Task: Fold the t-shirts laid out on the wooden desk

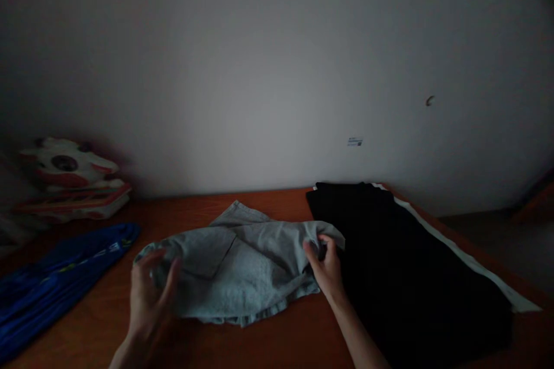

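Observation:
A crumpled light grey garment (251, 277) with a patch or pocket seam lies across the middle of the brown wooden tabletop (242, 351). At its left end is my left hand (149, 294), somewhat blurred, with thumb and fingers apart near the cloth. My right hand (326, 268) has its fingers curled over the garment's right end, and the thumb is on the near side. The cloth at that end is slightly raised, and a corner of it sticks out beyond the fingers. Another corner points back toward the wall.
Black trousers (411, 277) with a white side stripe lie flat on the right. On the left lies a blue garment (64, 277) with small lettering. Behind it stands a white and red toy keyboard (78, 196) with an animal figure. A pale wall (259, 81) rises behind the table.

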`<state>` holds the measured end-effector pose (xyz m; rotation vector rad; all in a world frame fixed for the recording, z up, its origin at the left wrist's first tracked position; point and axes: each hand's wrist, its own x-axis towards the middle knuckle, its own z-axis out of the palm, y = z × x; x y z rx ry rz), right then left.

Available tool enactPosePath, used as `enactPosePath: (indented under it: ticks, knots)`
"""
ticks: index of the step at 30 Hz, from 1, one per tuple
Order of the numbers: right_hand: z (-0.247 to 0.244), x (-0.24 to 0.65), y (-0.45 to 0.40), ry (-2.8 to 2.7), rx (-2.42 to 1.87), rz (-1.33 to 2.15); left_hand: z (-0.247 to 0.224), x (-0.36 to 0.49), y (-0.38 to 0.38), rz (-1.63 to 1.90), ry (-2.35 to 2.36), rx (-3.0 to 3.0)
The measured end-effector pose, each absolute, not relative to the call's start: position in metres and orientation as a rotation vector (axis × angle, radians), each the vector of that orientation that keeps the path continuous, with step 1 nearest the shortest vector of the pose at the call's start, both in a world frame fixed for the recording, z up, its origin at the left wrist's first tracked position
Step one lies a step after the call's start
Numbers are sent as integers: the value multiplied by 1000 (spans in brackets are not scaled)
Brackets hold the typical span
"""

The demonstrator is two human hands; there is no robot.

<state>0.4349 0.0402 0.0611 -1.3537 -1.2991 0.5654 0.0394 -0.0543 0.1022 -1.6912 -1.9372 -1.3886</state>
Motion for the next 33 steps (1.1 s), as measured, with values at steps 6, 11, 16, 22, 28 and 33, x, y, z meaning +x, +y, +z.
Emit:
enactPosePath:
  ticks: [6, 11, 16, 22, 28, 33]
  knots:
    - [58, 430, 29, -1611, -1397, 620, 94, 95, -61, -620, -1537, -2653]
    - [58, 438, 41, -1347, -1297, 534, 87, 87, -53, -646, -1567, -2621]
    - [71, 440, 41, -1065, -1245, 424, 98, 68, -56, -1092, -1639, -2199]
    - [80, 436, 33, -1237, -1281, 64, 108, 65, -58, -1625, -2106, -1587]
    - [67, 430, 29, -1511, -1572, -161, 95, 96, -50, -1827, -2187, -1826]
    - [69, 446, 34, -1734, -1493, 47, 99, 118, -61, -1951, -2211, -2241]
